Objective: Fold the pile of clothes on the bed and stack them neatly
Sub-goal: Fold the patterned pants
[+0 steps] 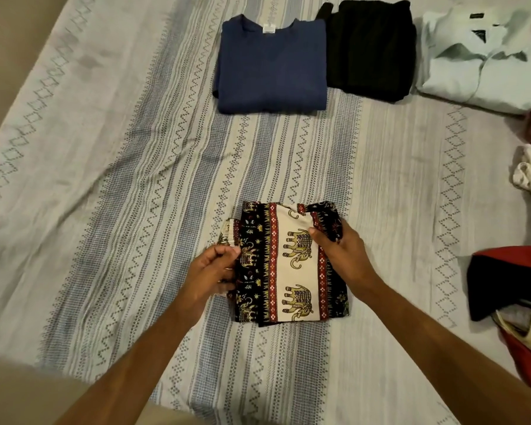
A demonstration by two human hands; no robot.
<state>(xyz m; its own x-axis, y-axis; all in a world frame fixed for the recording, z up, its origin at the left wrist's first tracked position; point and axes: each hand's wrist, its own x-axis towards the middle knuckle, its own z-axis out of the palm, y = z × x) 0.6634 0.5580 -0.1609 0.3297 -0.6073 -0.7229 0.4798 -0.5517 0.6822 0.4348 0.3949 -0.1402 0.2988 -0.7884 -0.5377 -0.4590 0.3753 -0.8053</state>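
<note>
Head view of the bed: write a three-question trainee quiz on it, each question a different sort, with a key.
1. True or false: both hands have a grip on the folded elephant-print cloth garment lying on the striped patterned bedsheet.
2. Which folded item lies between the navy blue knit top and the pale mint collared shirt? A) red cloth B) black folded garment C) cream cloth
3. Fill in: the unfolded clothes still waiting lie along the ___ edge of the picture.

Key
1. True: the left hand pinches its left edge, and the right hand holds its upper right part.
2. B, the black folded garment.
3. Right: the loose red and black clothes lie there.
</note>
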